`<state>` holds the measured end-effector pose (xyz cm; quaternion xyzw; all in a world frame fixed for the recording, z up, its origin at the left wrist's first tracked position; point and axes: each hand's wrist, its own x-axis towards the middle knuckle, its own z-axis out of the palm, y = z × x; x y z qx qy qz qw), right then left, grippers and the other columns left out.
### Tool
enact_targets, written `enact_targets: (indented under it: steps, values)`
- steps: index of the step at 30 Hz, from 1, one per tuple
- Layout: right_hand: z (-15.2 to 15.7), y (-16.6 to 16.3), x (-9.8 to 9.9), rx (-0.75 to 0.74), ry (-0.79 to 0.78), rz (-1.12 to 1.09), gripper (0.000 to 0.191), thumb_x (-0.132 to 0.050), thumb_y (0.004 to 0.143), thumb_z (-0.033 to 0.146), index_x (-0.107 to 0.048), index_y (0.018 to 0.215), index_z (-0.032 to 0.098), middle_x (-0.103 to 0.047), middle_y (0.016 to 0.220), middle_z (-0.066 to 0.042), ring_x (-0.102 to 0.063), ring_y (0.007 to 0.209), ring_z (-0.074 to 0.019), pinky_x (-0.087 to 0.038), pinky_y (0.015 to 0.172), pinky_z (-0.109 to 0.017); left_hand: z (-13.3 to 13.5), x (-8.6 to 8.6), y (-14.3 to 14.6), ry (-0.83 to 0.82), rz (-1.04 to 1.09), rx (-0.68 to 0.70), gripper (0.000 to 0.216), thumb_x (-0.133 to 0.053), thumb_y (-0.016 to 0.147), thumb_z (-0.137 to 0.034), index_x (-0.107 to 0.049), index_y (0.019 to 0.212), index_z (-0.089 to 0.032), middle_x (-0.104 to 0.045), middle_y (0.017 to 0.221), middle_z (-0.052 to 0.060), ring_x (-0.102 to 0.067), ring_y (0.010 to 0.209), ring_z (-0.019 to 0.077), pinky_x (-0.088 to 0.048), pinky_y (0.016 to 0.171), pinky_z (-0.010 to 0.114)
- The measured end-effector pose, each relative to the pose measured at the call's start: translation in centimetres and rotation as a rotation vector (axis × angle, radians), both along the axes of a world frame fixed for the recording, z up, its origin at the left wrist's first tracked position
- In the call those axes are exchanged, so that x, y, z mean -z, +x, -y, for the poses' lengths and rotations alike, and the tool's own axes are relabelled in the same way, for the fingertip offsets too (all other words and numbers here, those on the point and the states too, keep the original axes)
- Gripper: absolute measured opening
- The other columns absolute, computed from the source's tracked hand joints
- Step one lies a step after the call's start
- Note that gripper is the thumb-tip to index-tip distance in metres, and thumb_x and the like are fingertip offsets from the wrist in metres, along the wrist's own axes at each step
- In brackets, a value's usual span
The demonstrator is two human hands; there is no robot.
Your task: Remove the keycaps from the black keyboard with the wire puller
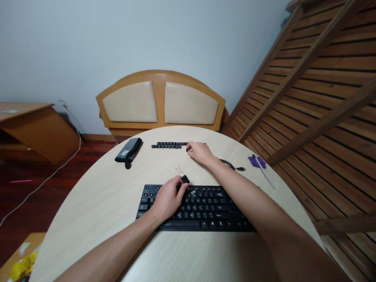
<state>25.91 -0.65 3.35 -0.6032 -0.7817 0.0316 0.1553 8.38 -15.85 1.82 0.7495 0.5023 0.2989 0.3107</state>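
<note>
A black keyboard [205, 207] lies near the front of the round table, with several keys off its top rows. Over its upper left part, my left hand [170, 196] is closed on a keycap puller [185, 179], a small black block with two thin wire prongs pointing away from me. Farther back, my right hand [199, 152] pinches a small black keycap [188, 149] at the right end of the loose keycaps [169, 145], which lie in rows. My right forearm crosses above the keyboard's right side and hides part of it.
A folded dark pouch [128, 150] lies at the back left of the table [96, 203]. To the right are a black USB cable [232, 166], a purple cloth [257, 161] and a thin brush-like stick [266, 174]. A wooden headboard [160, 98] stands behind.
</note>
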Motion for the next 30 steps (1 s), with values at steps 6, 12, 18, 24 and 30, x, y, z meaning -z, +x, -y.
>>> enact_targets:
  steps: [6,12,18,24,30]
  values:
    - [-2.8,-1.3,1.9,0.086,0.010,0.012,0.022,-0.060,0.086,0.021,-0.071,0.104,0.025,-0.073,0.105,-0.007,-0.066,0.097,-0.0237,-0.047,0.084,-0.032,0.0,0.0,0.0,0.002,0.003,0.004,0.020,-0.047,0.096,-0.032,-0.057,0.084,-0.020,-0.071,0.089,0.007,-0.065,0.087,0.0254,-0.047,0.078,0.037]
    - [-3.6,-1.4,2.8,0.109,0.039,-0.018,0.026,-0.057,0.089,0.021,-0.070,0.110,0.027,-0.073,0.108,-0.005,-0.065,0.100,-0.0221,-0.047,0.086,-0.031,-0.1,0.1,0.0,0.000,0.000,0.002,0.020,-0.046,0.097,-0.032,-0.056,0.083,-0.020,-0.071,0.088,0.007,-0.065,0.087,0.0257,-0.047,0.076,0.038]
    - [-3.1,-1.4,3.6,0.081,0.085,-0.063,0.026,-0.055,0.091,0.023,-0.068,0.113,0.028,-0.069,0.116,-0.004,-0.063,0.105,-0.0214,-0.047,0.088,-0.030,0.0,0.1,0.0,0.013,0.005,0.001,0.019,-0.047,0.096,-0.031,-0.056,0.083,-0.020,-0.071,0.087,0.007,-0.066,0.085,0.0247,-0.048,0.075,0.037]
    - [-3.1,-1.7,3.8,0.065,0.101,-0.090,0.024,-0.056,0.091,0.024,-0.069,0.111,0.027,-0.068,0.115,-0.004,-0.062,0.104,-0.0210,-0.046,0.088,-0.029,0.0,0.0,0.0,0.004,0.013,0.006,0.020,-0.046,0.096,-0.031,-0.058,0.084,-0.020,-0.071,0.088,0.007,-0.065,0.087,0.0253,-0.048,0.077,0.038]
    - [-3.2,-1.9,3.9,0.051,0.103,-0.104,0.023,-0.056,0.092,0.025,-0.068,0.111,0.027,-0.068,0.115,-0.004,-0.062,0.105,-0.0210,-0.047,0.088,-0.030,-0.1,0.3,0.0,0.012,0.002,0.004,0.021,-0.046,0.097,-0.033,-0.058,0.085,-0.020,-0.071,0.088,0.008,-0.066,0.087,0.0251,-0.049,0.078,0.038]
